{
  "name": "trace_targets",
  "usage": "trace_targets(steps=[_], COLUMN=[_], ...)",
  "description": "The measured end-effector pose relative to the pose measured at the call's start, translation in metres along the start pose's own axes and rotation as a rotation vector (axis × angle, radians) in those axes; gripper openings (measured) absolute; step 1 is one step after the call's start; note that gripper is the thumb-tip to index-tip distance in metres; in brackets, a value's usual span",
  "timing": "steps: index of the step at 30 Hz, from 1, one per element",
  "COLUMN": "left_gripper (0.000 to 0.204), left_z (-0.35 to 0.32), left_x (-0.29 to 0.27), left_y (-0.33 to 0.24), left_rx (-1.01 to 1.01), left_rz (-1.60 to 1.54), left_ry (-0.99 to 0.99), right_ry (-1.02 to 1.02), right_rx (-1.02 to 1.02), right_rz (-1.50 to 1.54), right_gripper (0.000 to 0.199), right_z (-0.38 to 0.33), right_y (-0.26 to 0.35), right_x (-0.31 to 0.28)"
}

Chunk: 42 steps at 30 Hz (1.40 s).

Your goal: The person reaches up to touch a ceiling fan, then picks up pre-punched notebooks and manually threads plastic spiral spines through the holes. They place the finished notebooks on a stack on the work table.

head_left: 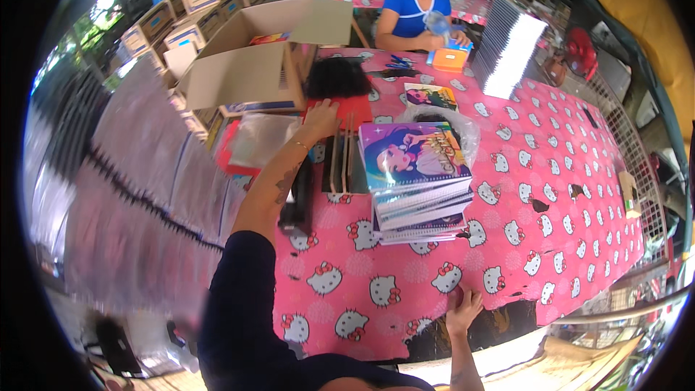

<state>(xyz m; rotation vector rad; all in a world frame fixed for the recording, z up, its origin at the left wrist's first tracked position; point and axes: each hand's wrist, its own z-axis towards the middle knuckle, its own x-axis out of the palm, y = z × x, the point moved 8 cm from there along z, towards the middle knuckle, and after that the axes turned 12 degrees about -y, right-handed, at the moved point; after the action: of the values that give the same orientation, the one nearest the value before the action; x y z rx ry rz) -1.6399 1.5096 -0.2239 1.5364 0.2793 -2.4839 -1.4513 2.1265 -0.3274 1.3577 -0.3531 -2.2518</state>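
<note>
My left arm stretches forward over the table. My left hand [319, 122] has its fingers extended at the edge of a red sheet [353, 110], just short of a pile of black strands [337, 78]. Beside its wrist lie clear plastic sleeves [266, 140] and upright dark-and-brown thin boards [340, 163]. A stack of spiral notebooks [420, 206] with purple illustrated covers stands right of it. At the near table edge my right hand [465, 309] is closed, its fingertips around a small dark reddish thing I cannot make out.
An open cardboard box [242, 76] stands back left. Plastic-wrapped spiral-bound stacks [145, 210] rise at the left. Across the table, a person in blue [413, 20] handles an orange-and-blue packet [450, 56]. A tall notebook stack [509, 43] stands back right. The pink tablecloth [391, 268] is torn in front.
</note>
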Motion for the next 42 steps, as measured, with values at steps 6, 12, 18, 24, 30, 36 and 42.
trace_targets(steps=[6, 12, 18, 24, 30, 36, 42], left_gripper=[0.048, 0.056, 0.062, 0.048, 0.054, 0.105, 0.12], left_z=[0.108, 0.169, 0.175, 0.181, 0.18, 0.176, 0.189], left_x=[0.086, 0.128, 0.17, 0.178, 0.164, 0.169, 0.179], left_y=[0.019, 0.002, -0.031, -0.017, -0.016, 0.04, 0.057], left_rx=[-0.001, 0.141, 0.364, 0.265, 0.124, -0.397, -0.486], left_rz=[-0.103, 0.034, 0.034, 0.03, 0.11, 0.119, 0.118], left_ry=[0.075, 0.117, 0.187, 0.238, 0.128, 0.156, 0.224], right_ry=[0.045, 0.137, 0.178, 0.164, 0.155, 0.172, 0.162], right_rx=[-0.011, -0.002, 0.04, 0.005, 0.009, 0.003, 0.022], right_rz=[-0.129, -0.207, -0.252, -0.264, -0.254, -0.263, -0.246], right_gripper=[0.039, 0.042, 0.042, 0.041, 0.041, 0.04, 0.041], right_z=[0.003, 0.003, 0.002, 0.005, 0.005, 0.004, 0.003], right_y=[0.006, 0.005, 0.002, 0.005, 0.004, 0.004, 0.002], right_x=[0.003, 0.007, 0.012, 0.008, 0.011, 0.011, 0.011])
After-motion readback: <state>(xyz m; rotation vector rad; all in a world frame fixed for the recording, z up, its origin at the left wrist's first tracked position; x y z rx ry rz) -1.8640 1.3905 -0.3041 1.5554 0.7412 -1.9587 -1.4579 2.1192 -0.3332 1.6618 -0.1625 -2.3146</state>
